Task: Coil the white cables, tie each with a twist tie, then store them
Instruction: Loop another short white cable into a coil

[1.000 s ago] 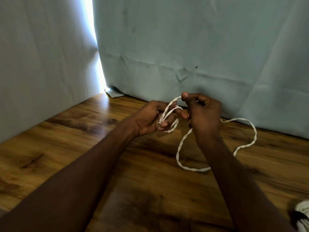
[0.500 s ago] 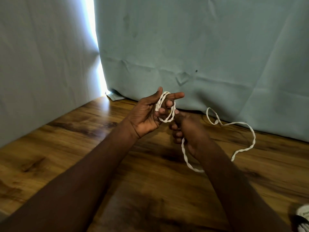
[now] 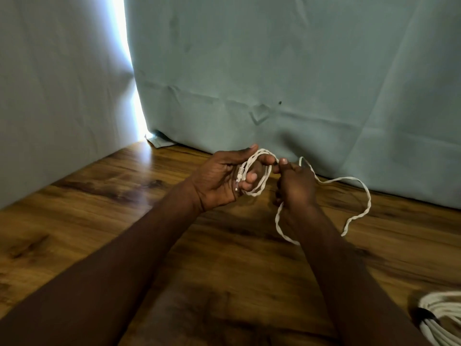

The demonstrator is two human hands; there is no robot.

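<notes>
Starting nearest you: a finished coil of white cable, cinched with a dark tie, sits at the lower right edge of the desk, so at least one cable looks done. Further out, your right hand has come back up from below the left hand half a second ago and now pinches the white cable at thumb and fingertip, right beside the top of the small coil; that reads as another wrap just laid on. The slack tail has shortened a bit: it drops under your right wrist, loops out to the right on the desk and rises back towards the hand. Your left hand is palm up, fingers curled through the coil, connector end lying across them. Judging by the slack, a few more wraps remain before tying; no loose twist tie in view. Behind everything hangs the blue-grey backdrop, light leaking through its seam.
</notes>
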